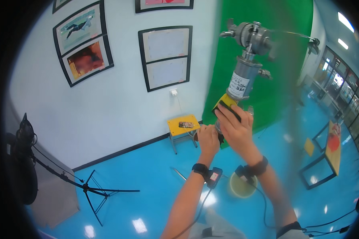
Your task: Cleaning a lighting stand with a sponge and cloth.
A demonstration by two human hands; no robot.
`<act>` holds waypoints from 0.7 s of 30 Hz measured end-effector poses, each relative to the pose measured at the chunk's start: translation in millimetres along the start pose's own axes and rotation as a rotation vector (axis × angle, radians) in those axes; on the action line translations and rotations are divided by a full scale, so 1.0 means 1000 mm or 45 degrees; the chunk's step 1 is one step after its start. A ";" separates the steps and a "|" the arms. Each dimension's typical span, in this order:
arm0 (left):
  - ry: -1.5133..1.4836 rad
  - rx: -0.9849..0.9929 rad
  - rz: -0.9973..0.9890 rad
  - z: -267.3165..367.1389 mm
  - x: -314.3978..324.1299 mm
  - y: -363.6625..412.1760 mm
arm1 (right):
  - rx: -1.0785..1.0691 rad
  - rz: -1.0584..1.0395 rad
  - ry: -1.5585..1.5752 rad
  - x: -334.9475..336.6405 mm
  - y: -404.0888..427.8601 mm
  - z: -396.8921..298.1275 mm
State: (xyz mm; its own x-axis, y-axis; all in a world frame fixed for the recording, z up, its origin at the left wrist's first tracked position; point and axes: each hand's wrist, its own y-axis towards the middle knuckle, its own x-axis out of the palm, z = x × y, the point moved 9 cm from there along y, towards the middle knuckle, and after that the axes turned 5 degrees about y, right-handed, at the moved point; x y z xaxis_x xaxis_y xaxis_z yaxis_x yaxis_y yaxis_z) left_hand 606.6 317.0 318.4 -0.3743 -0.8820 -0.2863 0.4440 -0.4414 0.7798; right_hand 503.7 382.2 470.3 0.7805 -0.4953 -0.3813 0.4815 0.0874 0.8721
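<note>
A metal studio light stand (245, 74), topped by a geared grip head (251, 34), rises before me and bears a label with writing. My right hand (237, 128) holds a yellow and black sponge (226, 101) against the column, just below the label. Lower and to the left, my left hand (208, 139) has its fingers closed around a part of the stand, mostly hidden by the hand. Both wrists wear black straps with small cabled boxes. Beneath my right forearm, a pale yellow bucket (242, 196) sits on the blue floor.
A yellow stool (175, 129) by the wall carries a phone (186, 124) on a charging cable. A black tripod stand (100, 191) spreads its legs at left. Behind the stand hangs a green backdrop (275, 74). A wooden table (333, 155) is at right.
</note>
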 end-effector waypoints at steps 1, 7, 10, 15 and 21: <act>0.000 0.049 -0.151 0.008 0.008 0.001 | -0.060 -0.097 -0.112 0.015 -0.007 0.000; -0.234 0.170 -0.439 0.007 0.001 -0.011 | -0.396 -0.548 -0.262 0.066 -0.060 -0.022; -0.191 0.118 -0.594 -0.005 0.008 -0.022 | -0.385 -0.401 -0.449 0.045 -0.014 -0.025; -0.221 0.059 -0.649 -0.006 0.021 -0.024 | -0.210 -0.454 -0.434 0.052 -0.020 -0.009; -0.335 0.184 -0.674 -0.043 0.063 -0.056 | -0.268 -0.808 -0.407 0.070 -0.088 -0.050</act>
State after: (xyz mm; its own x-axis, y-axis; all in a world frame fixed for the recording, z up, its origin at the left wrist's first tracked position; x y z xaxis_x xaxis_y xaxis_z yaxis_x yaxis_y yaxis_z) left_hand 593.6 279.2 232.7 -0.7107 -0.4702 -0.5232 0.0344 -0.7661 0.6418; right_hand 535.7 382.7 351.5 0.1881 -0.7306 -0.6564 0.8929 -0.1512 0.4242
